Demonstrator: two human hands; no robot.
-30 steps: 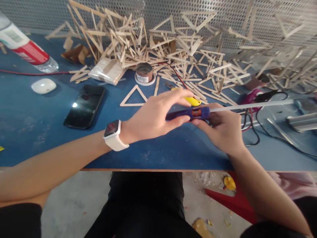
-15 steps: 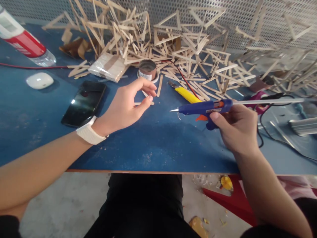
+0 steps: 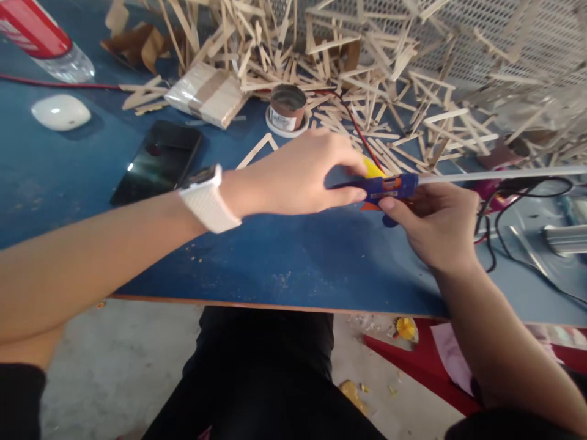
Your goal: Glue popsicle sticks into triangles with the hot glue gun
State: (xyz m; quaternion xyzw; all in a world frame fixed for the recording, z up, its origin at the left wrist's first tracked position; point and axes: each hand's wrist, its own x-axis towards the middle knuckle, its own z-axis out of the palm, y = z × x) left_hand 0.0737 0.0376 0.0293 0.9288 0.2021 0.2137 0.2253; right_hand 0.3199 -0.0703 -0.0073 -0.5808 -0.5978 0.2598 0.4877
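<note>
My right hand (image 3: 438, 223) is wrapped round the handle of a blue glue gun (image 3: 398, 185), its thumb on the near side. A long whitish glue stick (image 3: 495, 175) sticks out of the gun's back end to the right. My left hand (image 3: 305, 174), with a pale watch band at the wrist, closes its thumb and fingers about the front of the gun, hiding the nozzle. Behind the gun lies a yellow cutter knife (image 3: 373, 168), mostly covered. Two craft sticks joined at an angle (image 3: 254, 151) lie just beyond my left wrist.
Many craft sticks (image 3: 339, 79) are heaped along the perforated metal panel. Before them stand a small brown cup (image 3: 288, 109) and a wrapped stick bundle (image 3: 206, 95). Leftward are a black phone (image 3: 158, 162), a white mouse-like object (image 3: 61, 112) and a bottle (image 3: 41, 36). Dark cables (image 3: 493, 229) run at right.
My left hand has moved right, from hovering over the table to the front of the glue gun. My right hand still holds the gun. The view has shifted slightly.
</note>
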